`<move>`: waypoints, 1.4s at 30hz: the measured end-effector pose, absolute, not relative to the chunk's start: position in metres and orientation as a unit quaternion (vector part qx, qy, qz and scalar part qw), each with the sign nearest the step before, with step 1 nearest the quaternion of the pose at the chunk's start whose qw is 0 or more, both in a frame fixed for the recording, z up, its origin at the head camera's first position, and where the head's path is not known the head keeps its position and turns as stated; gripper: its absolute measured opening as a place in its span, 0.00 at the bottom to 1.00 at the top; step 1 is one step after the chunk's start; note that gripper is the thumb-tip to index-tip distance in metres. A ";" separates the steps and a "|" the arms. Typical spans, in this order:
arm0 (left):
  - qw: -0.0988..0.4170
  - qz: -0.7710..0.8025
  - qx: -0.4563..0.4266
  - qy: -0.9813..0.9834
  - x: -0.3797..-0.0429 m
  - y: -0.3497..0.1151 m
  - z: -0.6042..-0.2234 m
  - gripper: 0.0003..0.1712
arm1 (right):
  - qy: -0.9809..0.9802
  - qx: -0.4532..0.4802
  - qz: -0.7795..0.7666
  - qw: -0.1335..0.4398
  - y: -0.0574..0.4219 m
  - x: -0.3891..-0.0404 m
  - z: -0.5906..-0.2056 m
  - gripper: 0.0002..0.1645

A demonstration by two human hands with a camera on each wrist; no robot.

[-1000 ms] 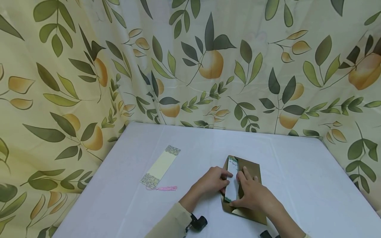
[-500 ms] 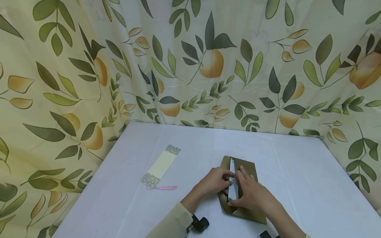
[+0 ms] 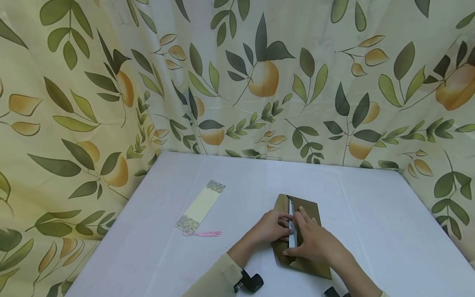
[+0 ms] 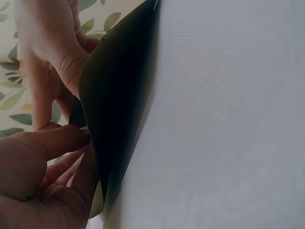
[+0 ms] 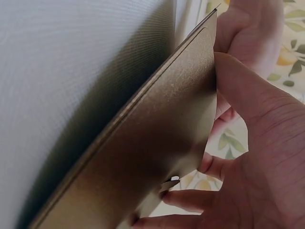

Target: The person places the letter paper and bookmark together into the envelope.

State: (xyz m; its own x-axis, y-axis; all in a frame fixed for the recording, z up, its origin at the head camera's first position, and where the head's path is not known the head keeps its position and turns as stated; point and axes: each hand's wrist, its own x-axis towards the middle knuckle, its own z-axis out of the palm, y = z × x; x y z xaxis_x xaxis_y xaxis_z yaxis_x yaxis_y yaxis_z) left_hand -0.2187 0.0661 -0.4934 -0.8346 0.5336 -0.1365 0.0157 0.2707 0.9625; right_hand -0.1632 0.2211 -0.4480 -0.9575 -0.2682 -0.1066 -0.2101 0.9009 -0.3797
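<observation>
In the head view a brown envelope (image 3: 311, 207) is held tilted, its flap open to the left. A white bookmark (image 3: 292, 239) stands in its mouth, only a narrow strip showing. My left hand (image 3: 272, 227) pinches the bookmark at its left side, fingertips right at the opening. My right hand (image 3: 315, 241) grips the envelope by the mouth edge, thumb and fingers spread along it. The right wrist view has the envelope's gold-brown face (image 5: 157, 124) with the right thumb (image 5: 238, 86) at its edge. From the left wrist, the flap (image 4: 114, 105) looks dark and hides the bookmark.
A cream bookmark (image 3: 198, 208) with lace-patterned ends and a pink tassel (image 3: 208, 234) lies on the white table (image 3: 245, 181) to the left. A leaf-and-fruit patterned curtain (image 3: 237, 119) hangs behind the table. Black wrist cameras (image 3: 254, 283) sit on both wrists.
The white bookmark has gone from lying broad and flat over the envelope to a narrow strip in its mouth. The envelope has shifted slightly left, and the left fingers have curled further in.
</observation>
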 end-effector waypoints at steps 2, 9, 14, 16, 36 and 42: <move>0.230 0.589 0.178 0.755 -0.219 0.066 -0.494 0.19 | 0.971 -0.124 -0.185 0.082 0.221 -0.164 -0.448 0.51; 0.234 0.594 0.187 0.747 -0.219 0.065 -0.494 0.19 | 0.970 -0.123 -0.190 0.088 0.222 -0.164 -0.450 0.48; 0.237 0.579 0.188 0.757 -0.221 0.062 -0.491 0.17 | 0.970 -0.123 -0.189 0.090 0.222 -0.165 -0.450 0.51; 0.234 0.564 0.196 0.767 -0.223 0.060 -0.490 0.16 | 0.971 -0.127 -0.185 0.085 0.222 -0.165 -0.451 0.53; 0.244 0.585 0.237 0.736 -0.240 0.031 -0.471 0.12 | 0.969 -0.124 -0.193 0.097 0.221 -0.164 -0.448 0.47; 0.235 0.567 0.242 0.751 -0.248 0.012 -0.462 0.14 | 0.972 -0.114 -0.178 0.097 0.220 -0.165 -0.449 0.50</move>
